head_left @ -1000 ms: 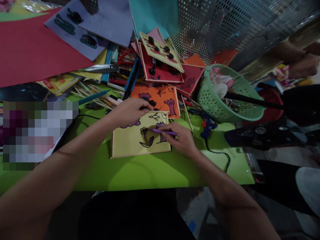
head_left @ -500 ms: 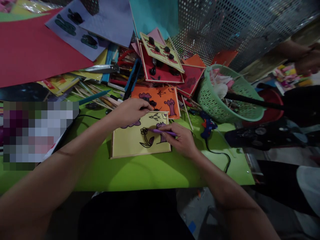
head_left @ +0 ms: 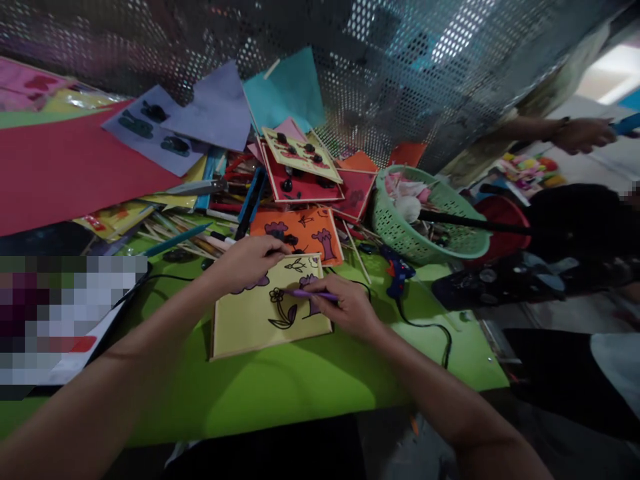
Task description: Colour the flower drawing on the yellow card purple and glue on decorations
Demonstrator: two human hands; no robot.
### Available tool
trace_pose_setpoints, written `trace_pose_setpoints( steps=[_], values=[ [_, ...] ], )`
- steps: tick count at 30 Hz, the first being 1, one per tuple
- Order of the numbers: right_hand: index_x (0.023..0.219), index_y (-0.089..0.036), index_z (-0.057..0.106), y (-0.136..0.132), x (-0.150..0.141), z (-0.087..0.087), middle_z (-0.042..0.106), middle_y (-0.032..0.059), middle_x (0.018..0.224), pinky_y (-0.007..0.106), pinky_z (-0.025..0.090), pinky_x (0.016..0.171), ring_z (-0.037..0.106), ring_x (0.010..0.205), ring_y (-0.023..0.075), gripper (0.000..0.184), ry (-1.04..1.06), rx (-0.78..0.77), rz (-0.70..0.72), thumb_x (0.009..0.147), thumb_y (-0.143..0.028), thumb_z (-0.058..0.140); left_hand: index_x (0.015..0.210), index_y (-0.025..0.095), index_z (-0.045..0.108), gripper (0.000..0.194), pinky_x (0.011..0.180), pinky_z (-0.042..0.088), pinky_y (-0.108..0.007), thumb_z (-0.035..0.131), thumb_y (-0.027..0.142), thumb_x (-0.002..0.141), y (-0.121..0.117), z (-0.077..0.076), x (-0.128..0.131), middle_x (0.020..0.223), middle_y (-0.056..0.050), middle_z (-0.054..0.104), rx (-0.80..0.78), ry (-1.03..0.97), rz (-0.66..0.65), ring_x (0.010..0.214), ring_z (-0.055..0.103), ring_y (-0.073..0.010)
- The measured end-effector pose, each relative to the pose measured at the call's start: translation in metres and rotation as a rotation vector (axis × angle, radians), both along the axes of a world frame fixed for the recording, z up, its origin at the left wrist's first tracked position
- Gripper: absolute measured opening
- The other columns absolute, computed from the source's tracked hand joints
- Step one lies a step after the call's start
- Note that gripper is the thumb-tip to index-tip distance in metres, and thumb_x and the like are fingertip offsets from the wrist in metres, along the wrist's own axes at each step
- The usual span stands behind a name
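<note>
A yellow picture card (head_left: 245, 327) edged with thin sticks lies on the green table. Black outlines of a flower, a bird, a tree and a cloud are drawn on it, parts of them filled with purple. My right hand (head_left: 347, 307) is closed around a purple marker pen (head_left: 305, 294), whose tip is at the flower head. Along the card's upper edge rests my left hand (head_left: 253, 263), its fingers bent over the edge and partly hidden. Just behind the card sits an orange picture card (head_left: 300, 230) with similar drawings.
Behind are stacked framed cards (head_left: 305, 160), coloured paper sheets (head_left: 70, 167), scissors (head_left: 200, 189) and loose sticks. A green basket (head_left: 395, 230) and a blue glue gun (head_left: 397, 270) with its cord lie to the right. Another person's hand (head_left: 585, 135) shows at the upper right.
The view has tilted up, so the table sits lower in the picture. Both hands keep their places on the card, and the pen stays by the flower. The other person's hand now holds something blue.
</note>
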State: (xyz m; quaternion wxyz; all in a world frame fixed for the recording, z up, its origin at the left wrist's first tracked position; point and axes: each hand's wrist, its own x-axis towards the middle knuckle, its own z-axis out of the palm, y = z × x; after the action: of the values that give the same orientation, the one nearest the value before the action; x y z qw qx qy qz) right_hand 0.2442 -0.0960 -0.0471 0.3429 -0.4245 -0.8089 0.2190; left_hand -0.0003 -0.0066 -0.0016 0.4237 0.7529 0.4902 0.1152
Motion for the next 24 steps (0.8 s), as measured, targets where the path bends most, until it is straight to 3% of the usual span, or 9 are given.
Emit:
trace_pose_setpoints(
  steps=[6, 11, 17, 22, 24],
  values=[
    [0.111, -0.025, 0.077, 0.0013, -0.0010, 0.0002, 0.084, 0.0054, 0.107, 0.032, 0.061, 0.085, 0.079, 0.097, 0.0207, 0.017, -0.011, 0.010, -0.006, 0.100, -0.020, 0.066, 0.121, 0.019, 0.075, 0.041, 0.041, 0.035, -0.021, 0.045, 0.040, 0.102, 0.0021, -0.0003, 0.0002, 0.056, 0.001, 0.061, 0.014, 0.049, -0.015, 0.049, 0.066, -0.0167],
    [0.110, -0.025, 0.078, 0.0003, 0.0003, 0.0013, 0.084, 0.0054, 0.107, 0.032, 0.061, 0.083, 0.079, 0.098, 0.0209, 0.016, 0.000, -0.013, -0.006, 0.100, -0.020, 0.066, 0.119, 0.021, 0.076, 0.036, 0.048, 0.045, -0.022, 0.051, 0.039, 0.100, 0.0029, -0.0048, 0.0015, 0.084, -0.004, 0.076, 0.003, 0.025, 0.006, 0.052, 0.067, -0.0139],
    [0.111, -0.026, 0.078, 0.0002, 0.0040, -0.0007, 0.083, 0.0042, 0.107, 0.034, 0.060, 0.085, 0.078, 0.098, 0.0204, 0.015, 0.032, -0.041, 0.000, 0.101, -0.024, 0.067, 0.124, 0.021, 0.077, 0.037, 0.047, 0.041, -0.022, 0.054, 0.036, 0.099, 0.0031, -0.0059, 0.0029, 0.065, -0.001, 0.069, -0.021, 0.060, 0.025, 0.054, 0.069, -0.0172],
    [0.108, -0.024, 0.079, -0.0010, 0.0059, 0.0060, 0.083, 0.0038, 0.101, 0.032, 0.058, 0.077, 0.077, 0.088, 0.0188, 0.012, 0.115, -0.092, -0.064, 0.101, -0.028, 0.070, 0.119, 0.021, 0.080, 0.034, 0.055, 0.046, -0.022, 0.054, 0.033, 0.099, 0.0046, -0.0047, 0.0043, 0.088, -0.005, 0.080, 0.084, 0.068, -0.004, 0.060, 0.070, -0.0143],
    [0.107, -0.023, 0.079, -0.0014, 0.0059, 0.0087, 0.084, 0.0041, 0.100, 0.031, 0.058, 0.075, 0.077, 0.086, 0.0183, 0.011, 0.129, -0.096, -0.068, 0.101, -0.027, 0.070, 0.119, 0.020, 0.080, 0.035, 0.055, 0.045, -0.022, 0.054, 0.032, 0.099, 0.0040, -0.0029, 0.0048, 0.079, -0.004, 0.077, 0.095, 0.085, -0.006, 0.057, 0.067, -0.0140]
  ],
)
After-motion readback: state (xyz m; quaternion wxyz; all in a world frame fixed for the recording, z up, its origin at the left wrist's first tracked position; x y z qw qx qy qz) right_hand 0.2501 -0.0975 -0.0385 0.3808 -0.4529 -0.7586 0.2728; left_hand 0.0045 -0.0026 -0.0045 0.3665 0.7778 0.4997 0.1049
